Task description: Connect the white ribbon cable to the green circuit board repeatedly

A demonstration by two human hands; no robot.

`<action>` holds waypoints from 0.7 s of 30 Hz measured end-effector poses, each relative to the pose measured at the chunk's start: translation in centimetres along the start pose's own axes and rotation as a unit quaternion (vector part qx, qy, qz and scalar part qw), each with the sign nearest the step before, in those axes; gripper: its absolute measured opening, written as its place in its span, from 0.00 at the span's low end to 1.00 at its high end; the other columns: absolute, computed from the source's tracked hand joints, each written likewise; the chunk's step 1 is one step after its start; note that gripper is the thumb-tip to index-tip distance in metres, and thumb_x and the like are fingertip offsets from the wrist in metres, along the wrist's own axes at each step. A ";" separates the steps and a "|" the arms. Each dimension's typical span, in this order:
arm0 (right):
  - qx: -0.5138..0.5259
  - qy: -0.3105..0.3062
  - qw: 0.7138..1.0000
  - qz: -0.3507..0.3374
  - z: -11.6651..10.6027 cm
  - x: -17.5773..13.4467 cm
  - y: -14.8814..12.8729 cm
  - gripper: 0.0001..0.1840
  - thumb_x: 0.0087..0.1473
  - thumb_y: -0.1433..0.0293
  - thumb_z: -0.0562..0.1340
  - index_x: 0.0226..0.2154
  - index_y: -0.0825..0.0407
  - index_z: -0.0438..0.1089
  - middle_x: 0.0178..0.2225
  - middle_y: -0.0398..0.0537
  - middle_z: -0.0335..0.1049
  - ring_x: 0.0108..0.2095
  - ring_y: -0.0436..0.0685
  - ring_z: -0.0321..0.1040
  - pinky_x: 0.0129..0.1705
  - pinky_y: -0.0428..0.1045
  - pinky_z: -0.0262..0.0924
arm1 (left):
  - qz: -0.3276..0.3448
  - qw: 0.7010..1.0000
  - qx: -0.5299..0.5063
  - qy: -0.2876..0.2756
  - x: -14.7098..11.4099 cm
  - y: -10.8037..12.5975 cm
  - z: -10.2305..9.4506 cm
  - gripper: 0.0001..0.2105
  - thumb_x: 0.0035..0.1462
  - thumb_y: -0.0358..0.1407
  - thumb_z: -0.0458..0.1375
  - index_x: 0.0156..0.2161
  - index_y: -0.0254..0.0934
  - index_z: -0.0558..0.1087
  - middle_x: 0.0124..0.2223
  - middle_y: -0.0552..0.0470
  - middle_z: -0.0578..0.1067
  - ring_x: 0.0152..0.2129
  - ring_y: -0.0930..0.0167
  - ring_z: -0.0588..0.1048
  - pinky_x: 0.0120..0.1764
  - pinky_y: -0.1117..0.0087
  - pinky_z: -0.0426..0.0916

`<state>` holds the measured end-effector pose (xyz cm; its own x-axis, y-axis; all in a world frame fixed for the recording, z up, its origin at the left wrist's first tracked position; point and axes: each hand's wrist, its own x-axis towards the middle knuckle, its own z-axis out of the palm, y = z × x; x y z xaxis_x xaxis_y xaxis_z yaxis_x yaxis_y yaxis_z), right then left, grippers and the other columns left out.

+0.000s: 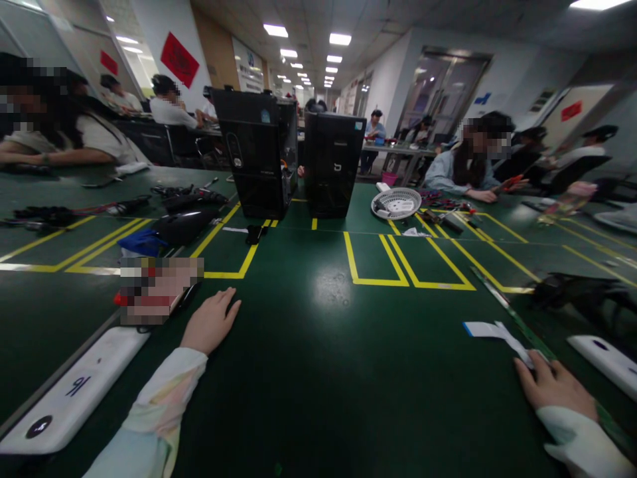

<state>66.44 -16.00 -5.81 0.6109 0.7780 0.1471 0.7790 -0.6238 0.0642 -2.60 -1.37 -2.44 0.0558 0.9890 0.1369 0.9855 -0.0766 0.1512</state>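
Observation:
My left hand (212,322) lies palm down on the green table mat (318,372), fingers stretched out and nothing in them. Just beyond its wrist, to the left, is a pixelated item with a red end (118,299). Over on the right, my right hand (560,385) has its thumb and fingers on one end of a white flat ribbon cable (515,342). The cable bends partway along, and its free end with a blue tip points left. Part of the cable is hidden under the fingers.
Two black computer towers (251,159) stand at the back centre. A white basket (397,202) and cables (448,199) lie right of them. White devices (74,392) flank both sides. Yellow tape (381,282) marks boxes. A black bundle (582,299) lies right; people (472,159) sit around.

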 end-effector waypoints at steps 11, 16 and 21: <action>0.118 0.042 0.992 0.033 0.6 2.5 0.0 0.37 0.53 0.48 0.50 0.52 0.57 0.69 0.52 0.78 0.60 0.52 0.84 0.59 0.42 0.74 0.51 | 0.000 1.000 0.011 -0.007 -0.2 0.4 -0.4 0.28 0.62 0.45 0.42 0.61 0.29 0.62 0.60 0.40 0.66 0.57 0.60 0.64 0.57 0.56 0.61; 0.122 0.080 0.989 0.034 1.1 2.7 0.4 0.31 0.50 0.47 0.53 0.43 0.52 0.74 0.47 0.73 0.66 0.48 0.82 0.64 0.37 0.71 0.55 | 0.010 1.000 0.016 0.005 -0.1 0.2 -0.1 0.28 0.62 0.45 0.42 0.60 0.28 0.63 0.60 0.40 0.67 0.57 0.59 0.65 0.57 0.58 0.60; 0.082 0.074 0.994 -0.006 1.3 2.5 0.6 0.34 0.54 0.50 0.51 0.47 0.59 0.72 0.52 0.79 0.61 0.54 0.86 0.57 0.41 0.75 0.55 | -0.001 1.000 0.009 -0.015 -0.2 0.1 -0.2 0.29 0.62 0.47 0.41 0.62 0.30 0.60 0.61 0.40 0.65 0.58 0.59 0.63 0.57 0.56 0.60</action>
<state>68.68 -14.32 -6.67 0.5830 0.7587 0.2907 0.8063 -0.5842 -0.0926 -2.51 -1.62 -2.20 0.0577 0.9926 0.1068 0.9884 -0.0718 0.1336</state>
